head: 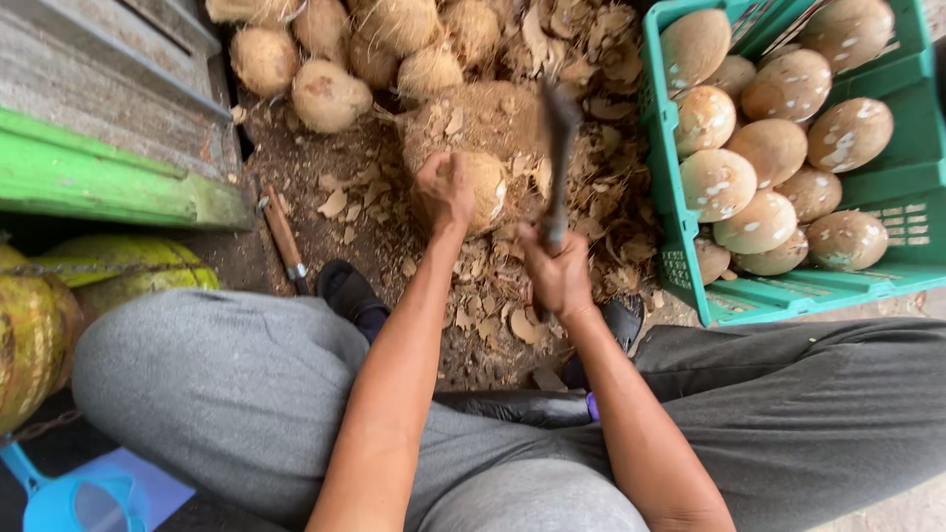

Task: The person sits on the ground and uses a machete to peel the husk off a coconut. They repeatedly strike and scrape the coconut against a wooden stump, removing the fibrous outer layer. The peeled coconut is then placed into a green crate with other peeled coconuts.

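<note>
We steady a husked coconut [483,189] on the chopping block [493,123] while a cleaver [558,163] hangs raised over it.

Our left hand [443,189] has its fingers curled over the coconut's near side, pinning it on top of the block; our right hand [558,276] has its fingers wrapped tight round the cleaver's handle, just this side of the block. The nut looks hard, heavy and round, apt to roll, so we judge a grip well away from the blade's path safest. Beyond the block lie unpeeled coconuts [330,96]; right of it a green crate [680,266] holds peeled ones; husk chips [493,305] litter the ground around it; a second tool [284,236] lies left.
</note>
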